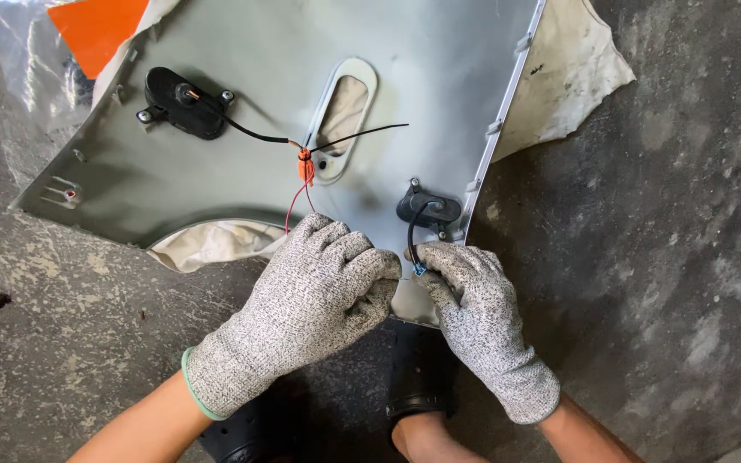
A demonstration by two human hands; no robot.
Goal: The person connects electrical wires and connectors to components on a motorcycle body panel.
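A: Where's the black wire [411,236]?

B: It loops from the black socket housing [429,208] on the grey plastic panel [242,163] down to a blue connector [419,269], pinched in the right hand [480,330].

A: And the left hand [302,313]?

B: Clenched beside it; I can't tell on what. The wire looks thin, limp, easily kinked, so I'd grip the connector body.

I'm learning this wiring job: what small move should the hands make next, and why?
Probably bring the two wire ends together: the left hand pinches the red wire, the right hand holds the black wire at its blue tip, and their fingertips nearly meet.
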